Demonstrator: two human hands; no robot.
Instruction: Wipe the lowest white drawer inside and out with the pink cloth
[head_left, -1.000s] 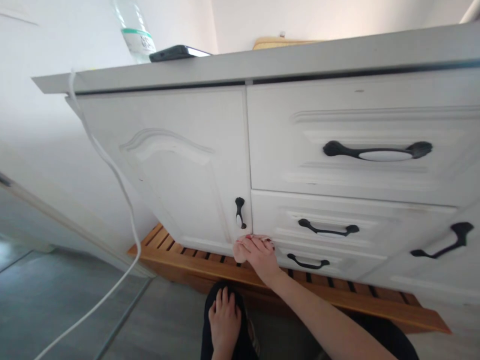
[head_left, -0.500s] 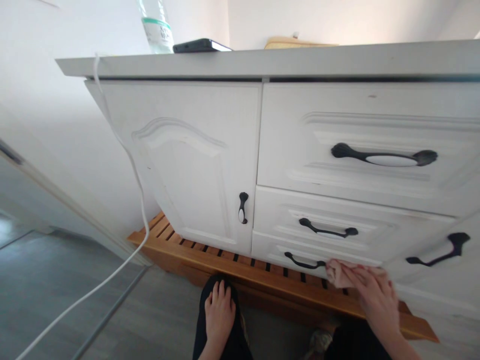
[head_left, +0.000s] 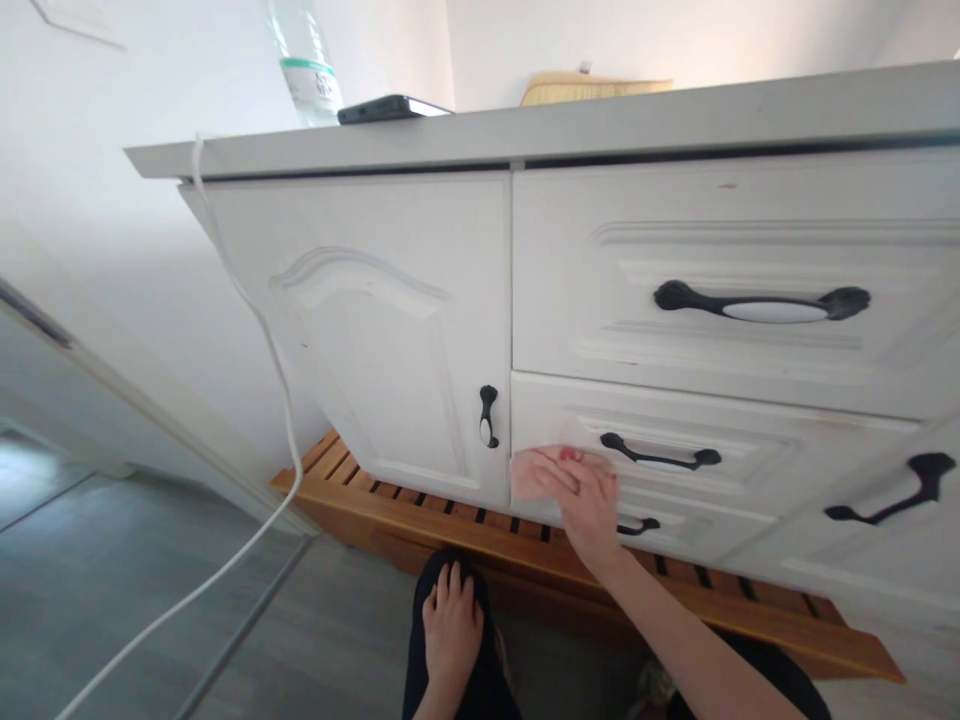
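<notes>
My right hand (head_left: 589,495) is closed on a pink cloth (head_left: 534,476) and presses it against the left edge of the lower drawers of a white cabinet (head_left: 405,380). Part of the bottom drawer's black handle (head_left: 639,526) is hidden behind this hand. The middle drawer's handle (head_left: 660,455) lies just to the right of it. My left hand (head_left: 452,622) rests on my dark-clothed knee, holding nothing, with its fingers slightly apart.
A bottle (head_left: 309,75) and a phone (head_left: 390,108) stand and lie on the cabinet top (head_left: 600,130). A white cable (head_left: 274,360) hangs down at the left. The slatted wooden bench (head_left: 420,520) runs below the cabinet, above my legs.
My right hand has moved left and up with the cloth, from the right end of the bottom handle to the drawers' left edge. The view has shifted slightly. My left hand stays on the knee.
</notes>
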